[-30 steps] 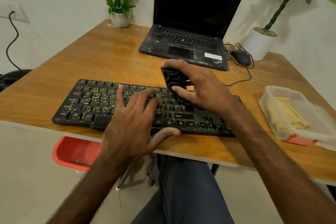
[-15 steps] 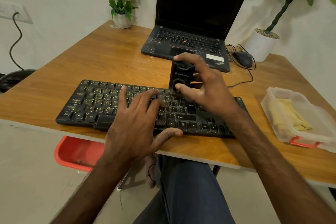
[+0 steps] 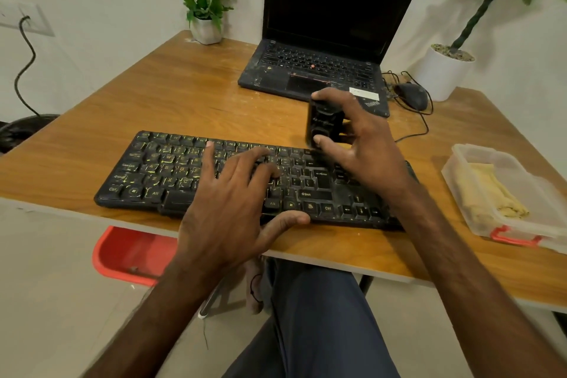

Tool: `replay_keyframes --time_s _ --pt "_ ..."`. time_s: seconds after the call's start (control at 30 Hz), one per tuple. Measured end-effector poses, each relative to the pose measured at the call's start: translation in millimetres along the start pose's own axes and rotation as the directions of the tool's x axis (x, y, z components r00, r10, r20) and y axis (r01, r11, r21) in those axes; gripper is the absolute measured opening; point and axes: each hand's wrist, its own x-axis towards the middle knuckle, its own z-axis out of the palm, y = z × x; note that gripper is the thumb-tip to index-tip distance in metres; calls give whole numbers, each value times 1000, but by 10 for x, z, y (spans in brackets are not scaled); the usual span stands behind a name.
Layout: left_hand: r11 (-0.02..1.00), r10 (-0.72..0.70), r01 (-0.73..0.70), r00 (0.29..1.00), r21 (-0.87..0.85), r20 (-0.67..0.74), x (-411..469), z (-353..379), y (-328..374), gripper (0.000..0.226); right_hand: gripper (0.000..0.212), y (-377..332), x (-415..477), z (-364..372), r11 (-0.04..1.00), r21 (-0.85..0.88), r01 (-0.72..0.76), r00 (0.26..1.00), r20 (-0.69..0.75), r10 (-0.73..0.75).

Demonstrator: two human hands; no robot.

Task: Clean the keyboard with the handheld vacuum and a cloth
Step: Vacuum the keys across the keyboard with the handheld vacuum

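A dusty black keyboard (image 3: pixel 159 172) with yellowish key legends lies along the near edge of the wooden desk (image 3: pixel 171 101). My left hand (image 3: pixel 233 202) rests flat on its middle keys, fingers spread, thumb on the front edge. My right hand (image 3: pixel 365 147) grips a small black handheld vacuum (image 3: pixel 323 126) upright, its lower end at the keyboard's top row on the right side. A yellow cloth (image 3: pixel 491 193) lies folded in a clear plastic box (image 3: pixel 478 152) at the desk's right.
A black laptop (image 3: pixel 322 70) stands open behind the keyboard, with a wired mouse (image 3: pixel 412 95) to its right. A white flower pot (image 3: pixel 205 29) and a white planter (image 3: pixel 441 74) sit at the back. A red stool (image 3: pixel 129 252) is under the desk.
My right hand has carried the vacuum from the keyboard's middle keys up and away to the top row at the right. The left hand has stayed on the keys.
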Motion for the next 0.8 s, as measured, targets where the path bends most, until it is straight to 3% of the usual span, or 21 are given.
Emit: replay_keyframes --time_s 0.23,0.4,0.53,0.63,0.8 --pt "999 -37 40 996 -30 86 57 -10 -21 75 61 -29 -87 127 962 272 -38 981 -174 88" --pt "998 19 -8 982 -59 187 130 -11 -150 76 61 42 -39 107 922 385 -50 961 -231 149" --pt "981 34 -6 989 -195 142 214 -118 -266 77 61 16 -34 88 862 494 -108 965 -156 211" --pt "983 62 -47 995 -179 79 238 -162 -351 73 63 -7 -1 78 800 584 -140 972 -74 224" --pt "994 56 -50 996 -96 64 325 -160 -394 69 68 23 330 29 902 410 -136 991 69 118"
